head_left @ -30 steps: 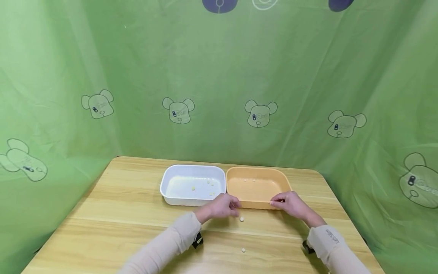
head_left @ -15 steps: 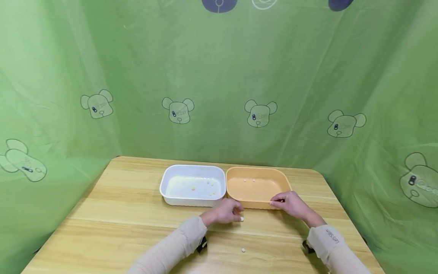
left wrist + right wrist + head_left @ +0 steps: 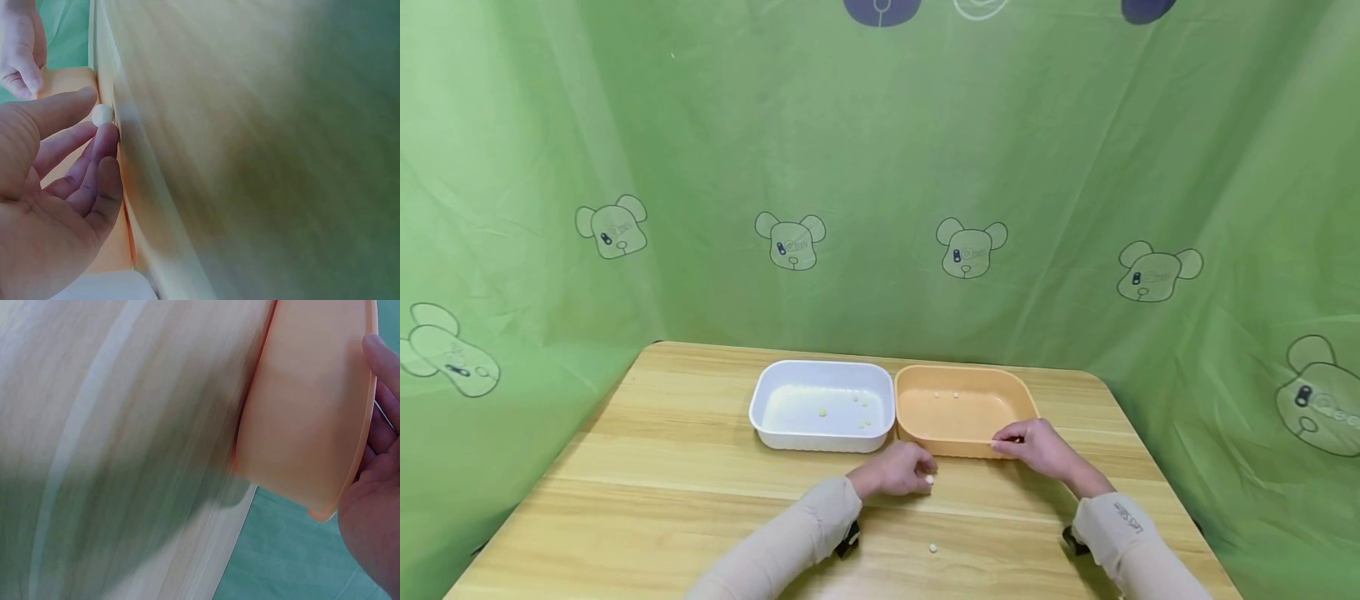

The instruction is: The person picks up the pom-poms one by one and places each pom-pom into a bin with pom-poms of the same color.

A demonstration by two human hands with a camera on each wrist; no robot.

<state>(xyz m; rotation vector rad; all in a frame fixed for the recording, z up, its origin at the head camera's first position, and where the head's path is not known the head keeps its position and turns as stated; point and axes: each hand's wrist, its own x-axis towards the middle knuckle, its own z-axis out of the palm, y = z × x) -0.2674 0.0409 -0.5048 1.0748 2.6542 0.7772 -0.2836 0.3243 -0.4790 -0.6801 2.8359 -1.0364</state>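
My left hand (image 3: 901,468) is low over the table, just in front of the orange bin (image 3: 958,448). In the left wrist view, a small round white ball (image 3: 102,114) sits between its thumb and fingertips, which pinch it. My right hand (image 3: 1036,443) grips the front right rim of the orange bin, thumb on the inner side and fingers outside, as the right wrist view shows. Two tiny white pieces (image 3: 956,396) lie in the orange bin. Another white ball (image 3: 933,548) lies on the table nearer the front.
A white bin (image 3: 775,439) stands against the left side of the orange bin and holds several small yellowish pieces (image 3: 822,412). Both are near the back edge of the wooden table (image 3: 662,467). A green curtain (image 3: 880,125) hangs behind and at the sides.
My left hand has moved slightly right and toward the front, closing thumb and fingers on the white ball. The right hand stays on the orange bin's rim.
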